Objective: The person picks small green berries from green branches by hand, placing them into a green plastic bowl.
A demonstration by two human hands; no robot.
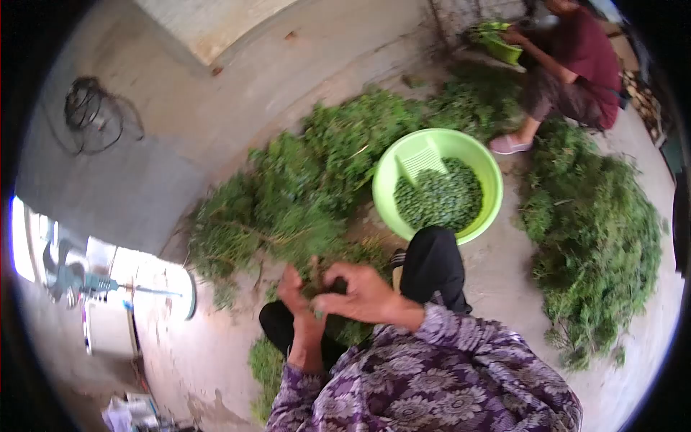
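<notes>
L hand [296, 301] & R hand [366, 291] meet over the lap, fingers bent, both pinching a green stem [315, 277]. Just ahead, by the knee [432, 255], a bowl [481, 162] w/ pods [439, 198].

Concrete floor [302, 57] under greens [302, 180] (basin [468, 147] too)

There are 2 green basins [468, 147] [504, 50], 2 plant heaps [302, 180] [597, 237] and 2 people [446, 374] [579, 65].

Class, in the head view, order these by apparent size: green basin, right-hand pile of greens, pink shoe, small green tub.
1. Pile
2. Basin
3. Tub and shoe: they look alike, and the tub is farther off, so I leave them unranked.
</notes>
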